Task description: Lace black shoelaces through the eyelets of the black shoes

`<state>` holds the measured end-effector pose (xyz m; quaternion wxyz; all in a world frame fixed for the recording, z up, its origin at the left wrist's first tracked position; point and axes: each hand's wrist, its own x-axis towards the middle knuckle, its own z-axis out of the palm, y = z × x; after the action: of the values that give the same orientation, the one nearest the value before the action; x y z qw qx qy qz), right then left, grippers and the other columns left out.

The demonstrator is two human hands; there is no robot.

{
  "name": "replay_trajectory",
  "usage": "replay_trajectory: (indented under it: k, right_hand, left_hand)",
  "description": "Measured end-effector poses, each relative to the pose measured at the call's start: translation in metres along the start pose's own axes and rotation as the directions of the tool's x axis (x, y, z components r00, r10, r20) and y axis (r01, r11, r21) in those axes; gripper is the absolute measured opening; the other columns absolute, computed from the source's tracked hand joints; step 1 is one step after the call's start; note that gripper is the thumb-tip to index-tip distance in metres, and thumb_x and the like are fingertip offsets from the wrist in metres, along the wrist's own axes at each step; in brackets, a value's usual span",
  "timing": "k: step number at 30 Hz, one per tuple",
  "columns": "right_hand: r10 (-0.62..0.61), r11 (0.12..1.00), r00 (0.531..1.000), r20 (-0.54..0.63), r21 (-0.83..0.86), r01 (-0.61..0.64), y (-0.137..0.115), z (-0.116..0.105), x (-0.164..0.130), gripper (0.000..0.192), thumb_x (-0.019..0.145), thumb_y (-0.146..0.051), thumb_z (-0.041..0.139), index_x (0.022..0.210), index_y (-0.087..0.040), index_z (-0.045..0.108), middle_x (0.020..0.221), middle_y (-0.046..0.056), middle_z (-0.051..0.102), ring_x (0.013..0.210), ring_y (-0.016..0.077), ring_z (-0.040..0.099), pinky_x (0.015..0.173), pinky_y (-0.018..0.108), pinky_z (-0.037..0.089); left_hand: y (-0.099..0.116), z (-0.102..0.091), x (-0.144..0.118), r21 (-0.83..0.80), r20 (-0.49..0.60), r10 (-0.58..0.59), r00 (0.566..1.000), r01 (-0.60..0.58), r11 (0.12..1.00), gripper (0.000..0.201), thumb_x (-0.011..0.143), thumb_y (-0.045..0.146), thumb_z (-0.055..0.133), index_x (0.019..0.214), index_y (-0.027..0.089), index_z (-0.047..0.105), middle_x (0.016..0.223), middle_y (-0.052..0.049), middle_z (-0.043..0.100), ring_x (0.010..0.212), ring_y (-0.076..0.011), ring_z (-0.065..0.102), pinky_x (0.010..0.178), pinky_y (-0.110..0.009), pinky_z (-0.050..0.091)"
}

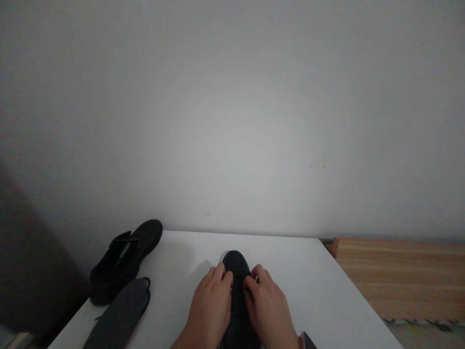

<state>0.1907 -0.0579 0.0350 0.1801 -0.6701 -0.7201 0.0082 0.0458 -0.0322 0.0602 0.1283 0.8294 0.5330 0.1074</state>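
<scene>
We are looking down at a white rectangular worktop [308, 281] standing against a plain pale wall [232, 121]. A black low-cut shoe [237, 265] is lying near the front middle of the worktop, toe pointing at the wall. Only its rounded toe and a strip of its upper are showing; the rest is being covered by our hands or cut off by the bottom edge of the view.

Our left hand [210, 305] is resting on the shoe's left side and our right hand [269, 305] on its right side, fingertips meeting over the lacing area. Both hands are pinching something there, but we cannot tell what, since the dim light is swallowing every dark detail. A small dark corner is showing at the right wrist; we cannot identify it.

A second black shoe [125, 259] is lying at the worktop's far left corner, partly overhanging the edge. Just in front of it a flat dark grey insole [118, 315] is lying, its lower end cut off. A light wooden surface [403, 276] is showing to the right, beyond the worktop.
</scene>
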Motion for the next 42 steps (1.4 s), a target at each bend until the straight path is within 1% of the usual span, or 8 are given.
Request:
replay_trajectory:
  k: [5,10,17,22,26,29,35,42]
  right_hand:
    - [-0.044,0.94,0.989,-0.143,0.33,0.089,0.003,-0.006,-0.003,0.023,0.089,-0.004,0.054,0.087,-0.023,0.067,0.102,0.007,0.064,0.091,0.0227,0.064,0.079,0.034,0.053]
    - [-0.092,0.688,0.915,-0.392,0.639,0.343,0.004,-0.047,-0.01,0.016,0.097,-0.016,0.053,0.09,-0.024,0.065,0.084,0.004,0.067,0.08,0.0191,0.063,0.07,0.029,0.051]
    - [0.285,0.414,0.724,-0.629,0.762,0.499,0.007,-0.091,-0.028,0.008,0.098,-0.031,0.059,0.094,-0.028,0.066,0.078,0.002,0.063,0.08,0.0184,0.06,0.074,0.031,0.052]
    - [0.412,0.38,0.828,-0.381,0.898,0.224,0.029,-0.076,-0.022,0.017,0.094,-0.043,0.062,0.093,-0.025,0.062,0.069,-0.003,0.055,0.052,0.0098,0.045,0.045,0.02,0.037]
    - [0.213,0.629,0.97,-0.117,0.776,-0.044,0.041,-0.054,-0.017,0.031,0.094,-0.05,0.054,0.083,-0.022,0.062,0.07,0.001,0.06,0.062,0.0152,0.056,0.053,0.024,0.042]
    - [0.079,0.801,0.988,0.135,0.581,-0.143,0.04,-0.038,-0.019,0.029,0.092,-0.047,0.057,0.097,-0.021,0.068,0.084,0.006,0.073,0.078,0.0217,0.066,0.07,0.03,0.047]
    - [0.049,0.92,0.966,0.255,0.365,-0.143,0.028,-0.03,-0.024,0.034,0.095,-0.045,0.05,0.079,-0.019,0.067,0.068,0.005,0.068,0.065,0.0207,0.06,0.061,0.029,0.037]
    - [-0.15,0.726,0.983,0.106,0.687,0.036,0.006,-0.033,-0.027,0.041,0.096,-0.048,0.048,0.07,-0.019,0.06,0.075,0.006,0.064,0.072,0.0183,0.059,0.065,0.027,0.041]
  left_hand:
    - [-0.001,-0.008,-0.004,-0.347,-0.211,0.083,0.974,-0.154,0.925,0.023,0.092,0.008,0.045,0.087,0.021,0.064,0.097,-0.007,0.066,0.094,-0.023,0.063,0.084,-0.035,0.051]
    - [-0.007,-0.046,-0.023,-0.682,-0.408,-0.012,0.913,-0.296,0.669,0.017,0.097,0.028,0.049,0.091,0.023,0.064,0.089,-0.003,0.07,0.089,-0.0206,0.067,0.082,-0.032,0.054]
    - [-0.025,-0.075,-0.047,-0.785,-0.614,-0.411,0.674,-0.468,0.406,0.016,0.092,0.038,0.065,0.096,0.023,0.061,0.075,0.002,0.065,0.072,-0.0156,0.062,0.069,-0.025,0.052]
    - [-0.037,-0.063,-0.038,-0.759,-0.532,-0.32,0.784,-0.273,0.591,0.023,0.092,0.044,0.06,0.092,0.021,0.062,0.074,0.001,0.061,0.066,-0.0149,0.057,0.058,-0.023,0.045]
    - [-0.044,-0.042,-0.027,-0.496,-0.302,-0.113,0.947,-0.055,0.867,0.027,0.094,0.042,0.051,0.09,0.021,0.067,0.076,-0.001,0.063,0.07,-0.0187,0.059,0.065,-0.029,0.044]
    - [-0.046,-0.022,-0.024,-0.31,-0.061,-0.028,0.998,0.008,0.951,0.027,0.093,0.039,0.052,0.083,0.021,0.07,0.083,-0.004,0.066,0.079,-0.0215,0.063,0.077,-0.033,0.045]
    - [-0.04,-0.002,-0.031,-0.483,0.008,0.044,0.999,-0.034,0.875,0.034,0.095,0.037,0.046,0.072,0.019,0.063,0.093,-0.008,0.064,0.081,-0.0206,0.063,0.071,-0.03,0.048]
    - [-0.033,0.017,-0.036,-0.774,0.019,0.046,0.999,-0.014,0.633,0.039,0.092,0.049,0.051,0.067,0.023,0.065,0.108,-0.014,0.073,0.151,-0.0324,0.024,0.116,-0.046,0.031]
